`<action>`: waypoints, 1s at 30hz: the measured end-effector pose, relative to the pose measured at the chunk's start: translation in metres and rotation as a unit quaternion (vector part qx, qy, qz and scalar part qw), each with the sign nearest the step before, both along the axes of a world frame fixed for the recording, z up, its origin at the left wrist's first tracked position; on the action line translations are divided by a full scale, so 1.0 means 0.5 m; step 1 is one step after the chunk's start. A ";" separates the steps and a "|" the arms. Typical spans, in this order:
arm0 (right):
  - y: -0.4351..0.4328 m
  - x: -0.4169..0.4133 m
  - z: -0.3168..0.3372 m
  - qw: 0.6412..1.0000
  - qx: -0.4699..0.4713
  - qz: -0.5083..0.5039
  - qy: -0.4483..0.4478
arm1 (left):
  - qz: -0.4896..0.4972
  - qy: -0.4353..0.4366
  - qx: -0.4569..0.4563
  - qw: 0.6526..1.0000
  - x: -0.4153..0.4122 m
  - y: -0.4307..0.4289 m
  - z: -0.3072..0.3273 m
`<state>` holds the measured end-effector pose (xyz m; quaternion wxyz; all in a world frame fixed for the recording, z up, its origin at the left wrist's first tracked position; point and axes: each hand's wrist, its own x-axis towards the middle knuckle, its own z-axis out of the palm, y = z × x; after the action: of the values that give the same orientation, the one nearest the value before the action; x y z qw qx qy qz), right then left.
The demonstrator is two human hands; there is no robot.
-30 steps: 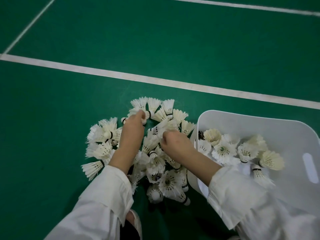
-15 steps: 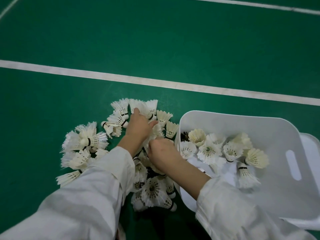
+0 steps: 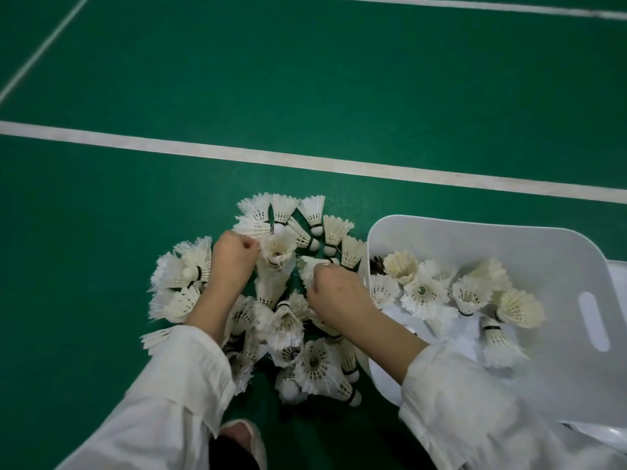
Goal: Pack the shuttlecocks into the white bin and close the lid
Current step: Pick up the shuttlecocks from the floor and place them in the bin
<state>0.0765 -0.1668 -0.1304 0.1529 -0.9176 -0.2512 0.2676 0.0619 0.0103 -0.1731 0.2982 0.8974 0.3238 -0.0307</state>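
Note:
A pile of white feather shuttlecocks (image 3: 305,354) lies on the green court floor in front of me. The white bin (image 3: 529,245) stands just right of the pile and holds several shuttlecocks (image 3: 424,293). My left hand (image 3: 230,262) is over the pile's upper left, its fingers curled round the feathers of a stack of shuttlecocks (image 3: 276,256). My right hand (image 3: 336,293) is close to the bin's left wall and grips a shuttlecock (image 3: 310,269) by its feathers. Both arms wear white sleeves.
A white court line (image 3: 305,161) crosses the floor beyond the pile. A white flat piece, perhaps the lid (image 3: 619,276), shows behind the bin at the right edge. My shoe (image 3: 242,435) is at the bottom, below the pile.
My left hand has closed on a stack of shuttlecocks and lifted it slightly. My right hand has stayed beside the bin, gripping a shuttlecock. The camera has shifted.

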 end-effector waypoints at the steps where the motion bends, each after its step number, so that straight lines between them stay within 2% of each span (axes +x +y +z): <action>1: 0.002 -0.001 0.001 1.000 -0.001 -0.004 -0.001 | 0.000 0.013 -0.008 1.000 -0.009 0.000 0.003; 9: 0.033 0.002 -0.009 1.000 0.030 -0.003 0.005 | 0.016 -0.057 -0.040 0.997 -0.018 -0.019 0.022; 16: 0.057 0.023 -0.036 0.999 -0.027 0.031 0.030 | -0.031 -0.051 -0.072 0.996 -0.014 -0.039 -0.001; 23: 0.066 0.010 -0.048 0.995 -0.011 0.089 0.047 | -0.053 0.041 0.023 0.997 0.018 -0.046 -0.009; 30: 0.050 0.003 -0.021 0.998 0.019 0.044 0.029 | -0.013 -0.045 0.060 0.997 0.002 -0.044 0.033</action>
<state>0.0782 -0.1416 -0.1409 0.1658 -0.8945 -0.2918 0.2952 0.0630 -0.0116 -0.1567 0.2580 0.9181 0.2999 0.0252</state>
